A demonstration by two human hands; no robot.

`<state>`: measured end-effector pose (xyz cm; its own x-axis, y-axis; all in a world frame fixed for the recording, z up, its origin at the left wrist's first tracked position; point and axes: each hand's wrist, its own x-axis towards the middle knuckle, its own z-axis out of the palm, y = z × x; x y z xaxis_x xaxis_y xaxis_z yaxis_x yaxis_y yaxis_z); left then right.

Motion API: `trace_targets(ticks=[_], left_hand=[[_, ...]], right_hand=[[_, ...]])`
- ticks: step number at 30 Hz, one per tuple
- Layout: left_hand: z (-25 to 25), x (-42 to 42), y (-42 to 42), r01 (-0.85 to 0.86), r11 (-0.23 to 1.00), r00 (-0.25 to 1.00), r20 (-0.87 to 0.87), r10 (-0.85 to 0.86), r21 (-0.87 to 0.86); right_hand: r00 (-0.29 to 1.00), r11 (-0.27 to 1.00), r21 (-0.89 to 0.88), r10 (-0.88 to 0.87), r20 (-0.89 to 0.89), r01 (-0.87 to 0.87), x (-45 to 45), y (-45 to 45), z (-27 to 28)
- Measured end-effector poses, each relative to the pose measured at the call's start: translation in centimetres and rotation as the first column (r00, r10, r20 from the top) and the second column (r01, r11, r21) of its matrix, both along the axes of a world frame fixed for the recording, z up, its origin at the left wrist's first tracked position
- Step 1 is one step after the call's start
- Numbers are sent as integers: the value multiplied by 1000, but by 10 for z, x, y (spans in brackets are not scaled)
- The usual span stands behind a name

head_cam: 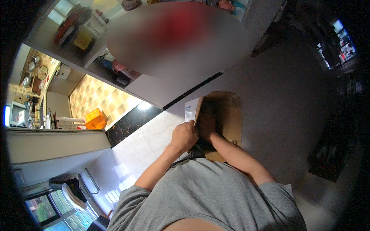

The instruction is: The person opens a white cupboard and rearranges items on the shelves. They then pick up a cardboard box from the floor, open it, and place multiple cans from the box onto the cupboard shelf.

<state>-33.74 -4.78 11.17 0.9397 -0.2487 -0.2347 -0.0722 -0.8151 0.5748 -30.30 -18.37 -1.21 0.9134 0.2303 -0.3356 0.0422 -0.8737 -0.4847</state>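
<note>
In front of my body is an open cardboard box (233, 124) with its flaps raised. My left hand (185, 136) grips the box's left edge, fingers curled over it, beside a white label that bears writing. My right hand (207, 127) reaches down inside the box, where dark shadow hides its fingers; whether it holds anything there does not show. The right forearm passes over the box's near edge. The inside of the box is mostly too dark to make out.
A white shelf unit (144, 86) holding various items stands ahead, partly blurred. Beyond a black marble threshold (130, 124) at left lies a tiled kitchen floor with an orange box (95, 119). A chair-like metal frame (88, 181) is at lower left.
</note>
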Motion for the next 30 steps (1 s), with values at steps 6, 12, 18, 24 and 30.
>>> trace_targets(ticks=[6,12,18,24,30], left_hand=[[-7,4,-4,-24,999,999,27,23,48],[-15,4,2,-108,994,994,-28,108,1],[-28,-4,13,-196,981,980,-35,196,0],[-18,9,40,-291,956,953,-92,288,-22],[-17,15,78,-375,927,925,-78,372,-21]], right_hand=[[978,983,48,-181,103,176,3,-1,41],[925,973,161,96,368,-165,2,-26,-12],[912,913,65,395,108,-403,10,-29,-15],[919,911,164,348,184,-378,30,0,71],[949,462,840,-12,-316,286,66,9,186]])
